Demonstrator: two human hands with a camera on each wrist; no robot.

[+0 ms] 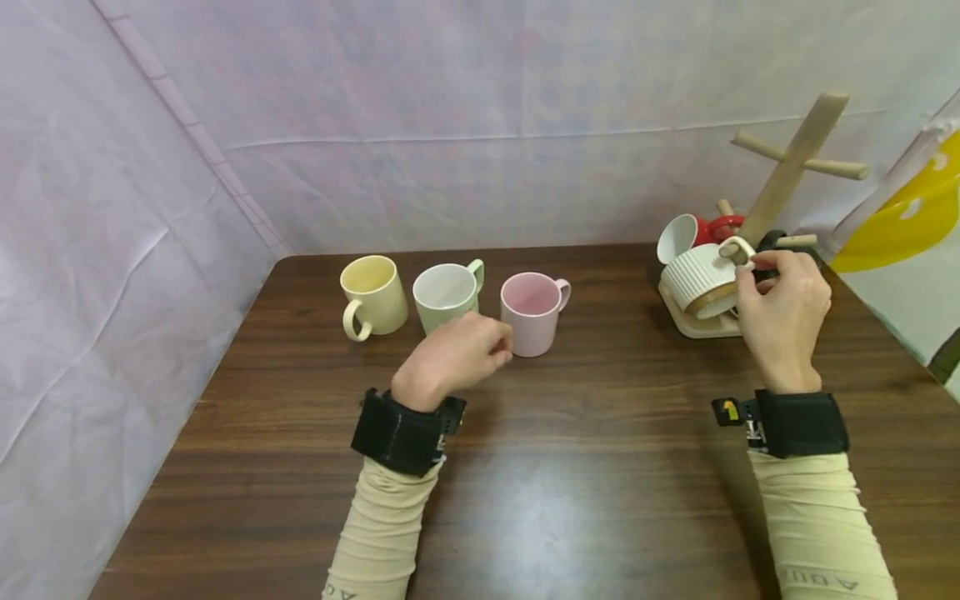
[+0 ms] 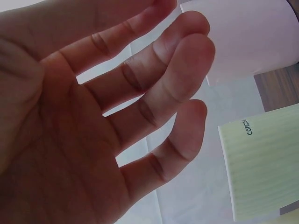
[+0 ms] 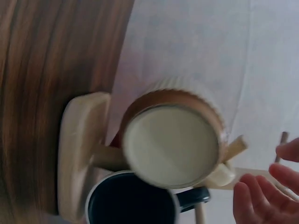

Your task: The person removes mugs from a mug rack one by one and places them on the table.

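Observation:
A white ribbed mug (image 1: 696, 275) with a brown band near its base hangs tilted on a low peg of the wooden mug tree (image 1: 780, 179). My right hand (image 1: 783, 304) is beside its handle; in the right wrist view the loosely bent fingers (image 3: 261, 198) are apart from the handle (image 3: 222, 176) and hold nothing. Relaxed and holding nothing, my left hand (image 1: 457, 354) hovers in front of the pale green mug (image 1: 442, 293) and the pink mug (image 1: 531, 321). In the left wrist view its fingers are gently bent, with the green mug (image 2: 264, 163) beyond them.
A red mug (image 1: 699, 233) hangs behind the white one. A dark blue mug (image 3: 133, 200) is beside it on the tree, mostly hidden by my right hand in the head view. A yellow mug (image 1: 378, 296) stands at the left of the brown table (image 1: 600, 467). White cloth (image 1: 480, 125) hangs behind.

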